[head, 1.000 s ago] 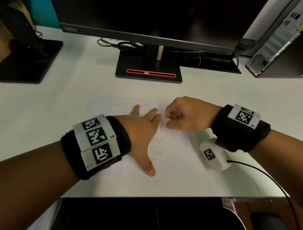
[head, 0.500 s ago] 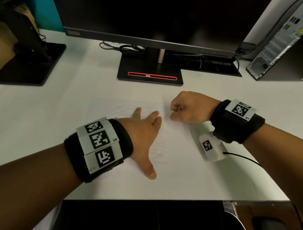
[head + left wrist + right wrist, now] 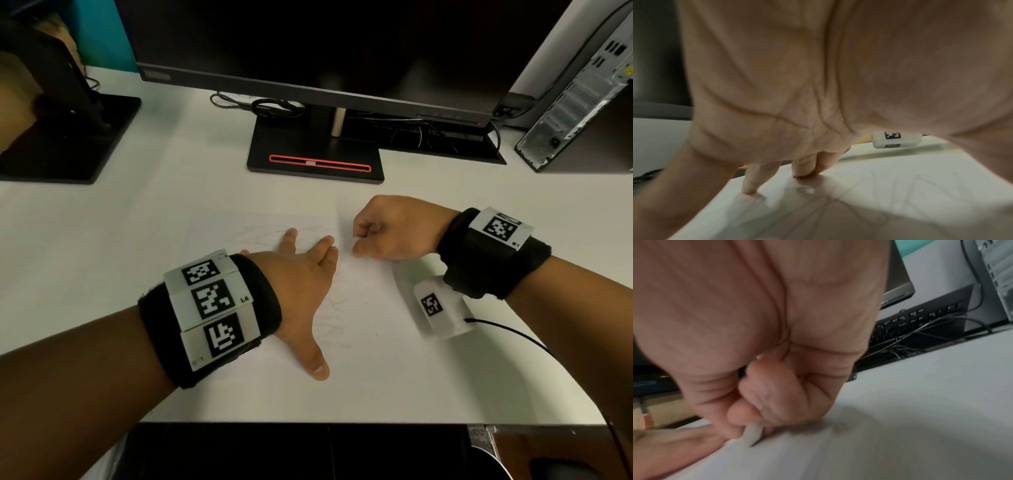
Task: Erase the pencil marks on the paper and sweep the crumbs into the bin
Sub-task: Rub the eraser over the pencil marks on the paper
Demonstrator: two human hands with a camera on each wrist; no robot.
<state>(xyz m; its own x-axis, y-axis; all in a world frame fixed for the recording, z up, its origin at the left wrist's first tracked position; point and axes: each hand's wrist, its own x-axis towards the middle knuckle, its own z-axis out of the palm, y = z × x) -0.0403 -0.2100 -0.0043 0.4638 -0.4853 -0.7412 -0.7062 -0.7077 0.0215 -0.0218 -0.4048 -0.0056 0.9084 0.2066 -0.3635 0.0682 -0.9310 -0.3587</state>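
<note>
Right hand point(image 3: 397, 228) pinches eraser point(image 3: 753, 435) at paper point(image 3: 370, 308) edge.

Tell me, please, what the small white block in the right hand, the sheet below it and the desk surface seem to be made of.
Block: probably matte rubber or vinyl eraser; dull white, one corner looks grey, pinched in the right hand.
Sheet: thin matte paper; it shows faint pencil lines under the left hand.
Desk: likely smooth white laminate; it has a soft, even sheen.

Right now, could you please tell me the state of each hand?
Left hand: open, fingers pressing the paper flat.
Right hand: closed, pinching a white eraser.
</note>
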